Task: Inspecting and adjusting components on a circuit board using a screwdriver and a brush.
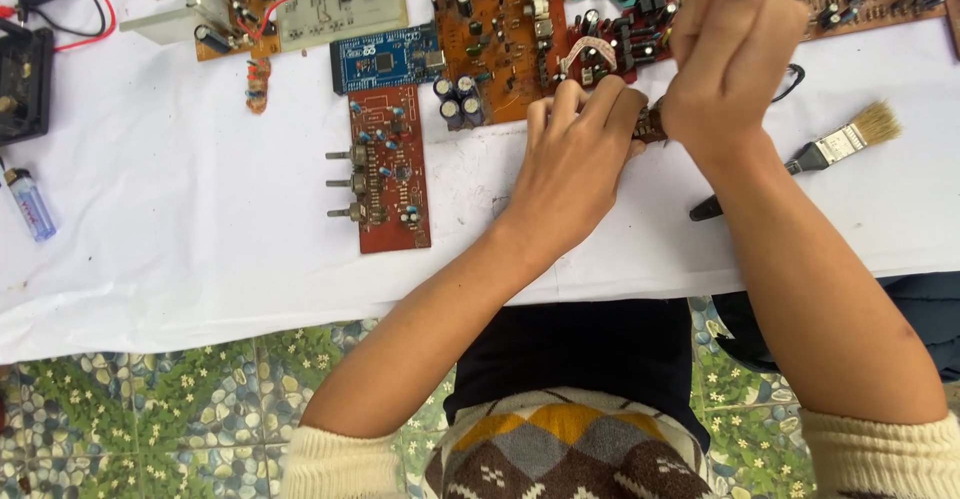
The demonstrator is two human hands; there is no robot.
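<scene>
My left hand (578, 159) rests on the white cloth, fingers curled on the near edge of a dark red circuit board (610, 44) with a ribbon cable. My right hand (728, 44) is raised above that board in a closed fist; a small dark part (650, 124) shows under it between both hands, and I cannot tell what it is. A red circuit board with three knobs (388, 167) lies to the left of my left hand.
White cloth (200, 209) covers the table. An orange board (490, 34), a blue board (385, 59) and other boards lie along the far side. A paintbrush (835, 146) lies right. A lighter (30, 204) and a black device (22, 79) with red wire lie left.
</scene>
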